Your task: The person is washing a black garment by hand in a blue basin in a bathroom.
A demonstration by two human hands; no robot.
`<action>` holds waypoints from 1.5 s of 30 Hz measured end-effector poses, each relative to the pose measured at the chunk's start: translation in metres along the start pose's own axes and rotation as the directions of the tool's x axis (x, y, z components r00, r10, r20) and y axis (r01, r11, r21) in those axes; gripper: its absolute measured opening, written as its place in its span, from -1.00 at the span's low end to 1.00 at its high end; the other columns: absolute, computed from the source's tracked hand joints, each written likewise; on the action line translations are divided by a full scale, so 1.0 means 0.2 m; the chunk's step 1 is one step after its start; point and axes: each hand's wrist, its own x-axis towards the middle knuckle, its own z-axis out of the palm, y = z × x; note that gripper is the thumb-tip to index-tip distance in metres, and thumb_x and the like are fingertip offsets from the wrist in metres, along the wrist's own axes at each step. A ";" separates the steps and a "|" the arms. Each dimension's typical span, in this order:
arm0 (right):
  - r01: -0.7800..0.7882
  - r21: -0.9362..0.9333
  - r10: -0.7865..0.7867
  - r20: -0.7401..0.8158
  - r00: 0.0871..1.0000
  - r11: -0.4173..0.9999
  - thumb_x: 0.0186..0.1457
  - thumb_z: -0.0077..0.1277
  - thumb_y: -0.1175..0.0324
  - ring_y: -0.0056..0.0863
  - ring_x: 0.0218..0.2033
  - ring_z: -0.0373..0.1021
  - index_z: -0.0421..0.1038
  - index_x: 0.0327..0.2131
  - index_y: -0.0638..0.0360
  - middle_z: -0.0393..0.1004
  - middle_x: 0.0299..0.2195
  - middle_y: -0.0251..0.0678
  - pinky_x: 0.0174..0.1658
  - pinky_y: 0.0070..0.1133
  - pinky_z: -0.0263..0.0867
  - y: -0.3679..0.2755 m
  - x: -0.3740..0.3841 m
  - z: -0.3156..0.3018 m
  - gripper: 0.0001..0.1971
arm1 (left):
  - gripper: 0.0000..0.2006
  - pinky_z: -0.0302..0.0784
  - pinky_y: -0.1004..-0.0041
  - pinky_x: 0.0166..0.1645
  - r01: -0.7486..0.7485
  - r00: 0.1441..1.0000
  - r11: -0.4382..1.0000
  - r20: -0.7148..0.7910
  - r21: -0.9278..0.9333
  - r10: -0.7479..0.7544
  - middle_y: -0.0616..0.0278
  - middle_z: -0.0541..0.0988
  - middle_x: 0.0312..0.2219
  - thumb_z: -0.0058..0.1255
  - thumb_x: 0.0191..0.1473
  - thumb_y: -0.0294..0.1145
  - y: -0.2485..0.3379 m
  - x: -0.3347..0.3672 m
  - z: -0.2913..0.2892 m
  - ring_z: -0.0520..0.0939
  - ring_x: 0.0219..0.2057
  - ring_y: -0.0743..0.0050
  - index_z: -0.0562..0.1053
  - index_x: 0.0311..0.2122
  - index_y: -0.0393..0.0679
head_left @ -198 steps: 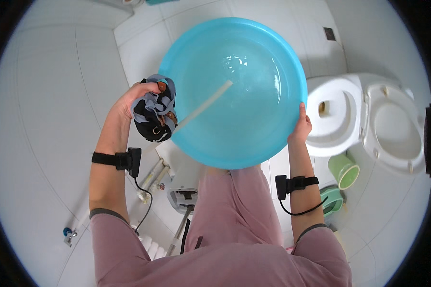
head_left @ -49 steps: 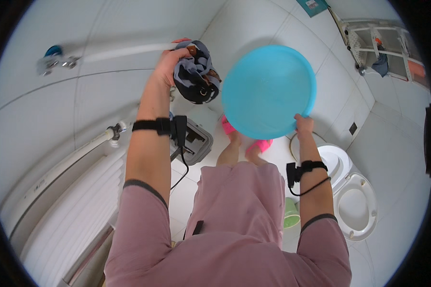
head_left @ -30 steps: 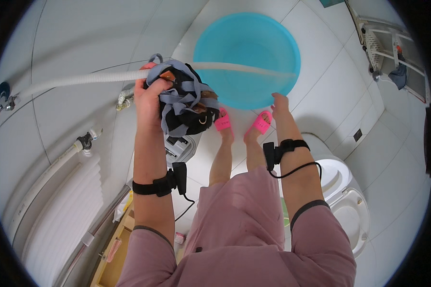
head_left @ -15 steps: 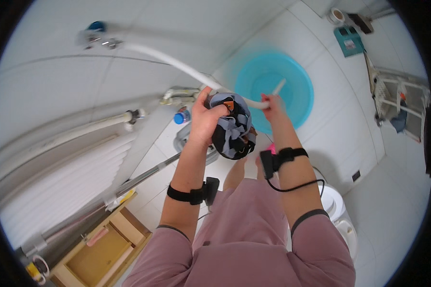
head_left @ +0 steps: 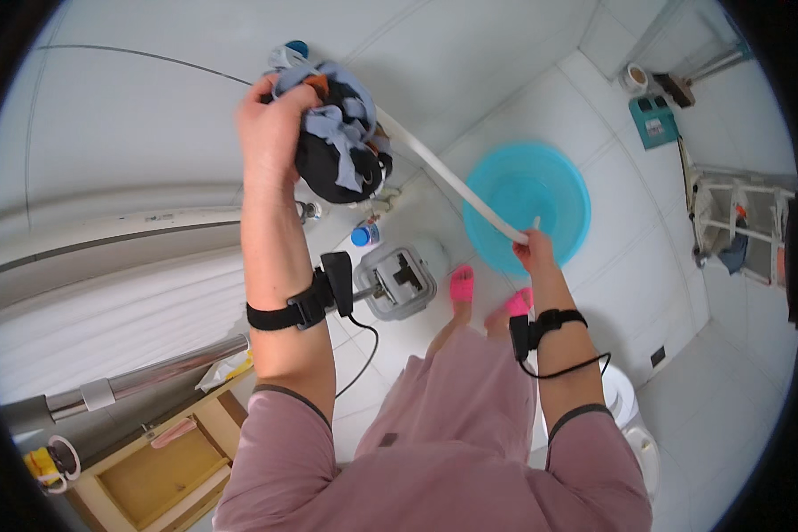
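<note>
A bunched-up bundle of cloth (head_left: 339, 146), black and grey with a bit of orange, is gripped in my left hand (head_left: 273, 124). It is held up by the wall, in front of the blue-topped tap (head_left: 285, 55), most of which it hides. From behind the bundle a white hose (head_left: 443, 173) slants down to the right. My right hand (head_left: 535, 252) is closed round the hose near its end, over the near side of a light-blue basin (head_left: 583, 213) on the floor. The hose's tip points into the basin. I cannot tell whether the basin holds water.
A grey mop bucket (head_left: 426, 297) and a blue-capped bottle (head_left: 364, 234) stand below the bundle. Pink slippers (head_left: 462, 282) are on my feet near the basin. A white toilet (head_left: 621, 395) is at the right, a shelf rack (head_left: 745, 222) farther right, and a wooden drawer (head_left: 164, 479) lower left.
My left hand has carried the cloth bundle left and up toward the tap. My right hand, still on the hose, has shifted right and nearer. The view has shifted slightly.
</note>
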 end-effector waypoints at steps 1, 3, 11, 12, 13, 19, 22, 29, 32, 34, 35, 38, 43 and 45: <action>0.041 0.026 -0.042 0.025 0.999 0.999 -0.04 -0.25 0.50 -0.44 -0.60 0.26 0.17 -0.47 0.36 0.25 -0.57 -0.19 -0.60 -0.58 0.26 0.00 -0.03 -0.02 -0.91 | -0.67 0.34 0.56 -0.46 -0.018 1.000 0.999 -0.011 -0.051 0.018 0.22 0.40 -0.56 -0.03 -0.43 -0.55 0.01 0.01 0.03 0.41 -0.55 0.51 0.36 -0.38 -0.35; 0.073 0.019 -0.074 0.085 0.994 0.997 -0.05 -0.23 0.48 -0.45 -0.61 0.27 0.20 -0.49 0.34 0.26 -0.59 -0.19 -0.60 -0.59 0.25 0.01 -0.02 -0.02 -0.90 | -0.71 0.36 0.54 -0.45 -0.036 0.997 0.993 -0.077 -0.112 0.028 0.19 0.41 -0.55 -0.02 -0.42 -0.56 0.03 0.03 0.04 0.43 -0.54 0.48 0.36 -0.41 -0.36; -0.027 -0.081 0.030 0.031 0.999 0.996 -0.09 -0.21 0.49 -0.48 -0.58 0.29 0.19 -0.49 0.30 0.29 -0.58 -0.23 -0.57 -0.62 0.24 0.02 -0.14 0.06 -0.93 | -0.84 0.42 0.49 -0.43 -0.042 0.995 0.947 -0.098 -0.319 0.011 0.11 0.44 -0.56 -0.11 -0.30 -0.62 0.05 0.18 0.12 0.47 -0.56 0.38 0.36 -0.47 -0.41; -0.005 -0.077 0.010 0.059 0.998 0.997 -0.10 -0.21 0.50 -0.49 -0.56 0.29 0.17 -0.48 0.28 0.29 -0.57 -0.23 -0.56 -0.62 0.24 0.03 -0.13 0.06 -0.93 | -0.86 0.44 0.48 -0.42 0.005 0.996 0.914 -0.081 -0.406 -0.041 0.11 0.44 -0.56 -0.12 -0.27 -0.62 0.05 0.20 0.14 0.48 -0.55 0.35 0.35 -0.49 -0.43; -0.005 -0.074 0.009 0.054 0.999 0.997 -0.10 -0.21 0.50 -0.49 -0.56 0.29 0.17 -0.48 0.28 0.29 -0.57 -0.23 -0.56 -0.62 0.24 0.06 -0.12 0.05 -0.93 | -0.87 0.46 0.47 -0.37 0.038 0.999 0.871 -0.002 -0.490 -0.045 0.10 0.44 -0.53 -0.13 -0.23 -0.60 0.06 0.22 0.16 0.50 -0.49 0.32 0.34 -0.47 -0.44; 0.024 -0.125 -0.020 0.036 0.999 0.992 -0.15 -0.15 0.47 -0.53 -0.60 0.26 0.05 -0.09 0.26 0.31 -0.55 -0.29 -0.59 -0.61 0.24 0.07 -0.16 0.10 -0.54 | -0.77 0.45 0.43 -0.33 0.138 0.980 0.801 0.199 -0.582 -0.025 0.08 0.44 -0.47 -0.11 -0.22 -0.58 0.10 0.33 0.27 0.50 -0.46 0.30 0.31 -0.34 -0.38; -0.020 -0.202 0.042 0.107 0.993 0.979 -0.13 -0.21 0.51 -0.55 -0.47 0.28 -0.37 0.11 0.13 0.32 -0.47 -0.28 -0.43 -0.62 0.22 0.06 -0.16 0.10 -0.27 | -0.76 0.47 0.41 -0.32 0.149 0.947 0.817 0.317 -0.557 0.043 0.08 0.45 -0.44 -0.14 -0.20 -0.55 0.07 0.33 0.35 0.50 -0.43 0.30 0.31 -0.31 -0.36; 0.088 -0.207 -0.055 0.159 0.986 0.974 -0.14 -0.20 0.50 -0.58 -0.47 0.28 -0.35 0.11 0.12 0.33 -0.48 -0.31 -0.43 -0.64 0.22 -0.02 -0.05 0.12 -0.27 | -0.71 0.48 0.38 -0.29 0.094 0.960 0.919 0.281 -0.382 0.019 0.07 0.46 -0.39 -0.16 -0.19 -0.48 -0.04 0.14 0.57 0.51 -0.37 0.31 0.32 -0.25 -0.32; 0.158 -0.165 -0.146 0.082 0.986 0.974 -0.16 -0.16 0.47 -0.57 -0.57 0.28 -0.16 0.01 0.20 0.34 -0.54 -0.29 -0.56 -0.67 0.19 -0.08 0.02 0.12 -0.40 | -0.70 0.37 0.54 -0.39 0.152 0.975 0.917 0.208 -0.369 -0.078 0.22 0.43 -0.53 -0.04 -0.40 -0.65 -0.18 -0.13 0.63 0.44 -0.50 0.46 0.35 -0.37 -0.28; 0.193 -0.157 -0.192 0.020 0.981 0.969 -0.17 -0.13 0.45 -0.56 -0.65 0.28 0.05 -0.10 0.28 0.35 -0.58 -0.28 -0.65 -0.68 0.16 -0.11 0.05 0.12 -0.53 | -0.73 0.36 0.57 -0.35 0.155 0.978 0.946 0.180 -0.286 -0.106 0.25 0.44 -0.53 -0.07 -0.39 -0.66 -0.29 -0.26 0.66 0.44 -0.49 0.51 0.38 -0.40 -0.28; 0.143 -0.114 -0.144 -0.004 0.990 0.983 -0.17 -0.13 0.45 -0.56 -0.68 0.27 0.10 -0.23 0.28 0.33 -0.61 -0.27 -0.69 -0.68 0.14 -0.12 0.06 0.11 -0.65 | -0.72 0.35 0.58 -0.34 0.177 0.970 0.954 0.209 -0.242 -0.126 0.25 0.44 -0.52 -0.07 -0.39 -0.66 -0.36 -0.30 0.66 0.44 -0.48 0.52 0.38 -0.39 -0.28; 0.034 -0.110 -0.037 -0.021 0.999 0.993 -0.16 -0.12 0.44 -0.56 -0.71 0.25 0.18 -0.43 0.28 0.31 -0.64 -0.27 -0.74 -0.67 0.12 -0.13 0.06 0.14 -0.83 | -0.70 0.34 0.59 -0.33 0.238 0.947 0.955 0.258 -0.175 -0.189 0.26 0.44 -0.51 -0.07 -0.40 -0.66 -0.55 -0.41 0.65 0.44 -0.47 0.54 0.38 -0.38 -0.28; -0.142 -0.168 0.150 0.035 0.988 0.976 -0.15 -0.12 0.41 -0.57 -0.70 0.24 0.21 -0.60 0.24 0.32 -0.63 -0.26 -0.72 -0.68 0.13 -0.09 0.11 0.17 -0.88 | -0.69 0.35 0.56 -0.31 0.297 0.930 0.952 0.251 -0.077 -0.270 0.23 0.44 -0.47 -0.08 -0.39 -0.66 -0.84 -0.55 0.56 0.44 -0.43 0.50 0.37 -0.36 -0.27; -0.066 -0.148 0.101 0.246 0.964 0.987 -0.15 -0.12 0.39 -0.57 -0.67 0.25 0.24 -0.33 0.28 0.34 -0.60 -0.25 -0.68 -0.69 0.14 -0.07 0.19 0.13 -0.76 | -0.68 0.37 0.55 -0.33 0.475 0.878 0.871 0.134 -0.127 -0.460 0.21 0.44 -0.46 -0.10 -0.38 -0.65 -0.93 -0.59 0.56 0.45 -0.43 0.47 0.35 -0.34 -0.27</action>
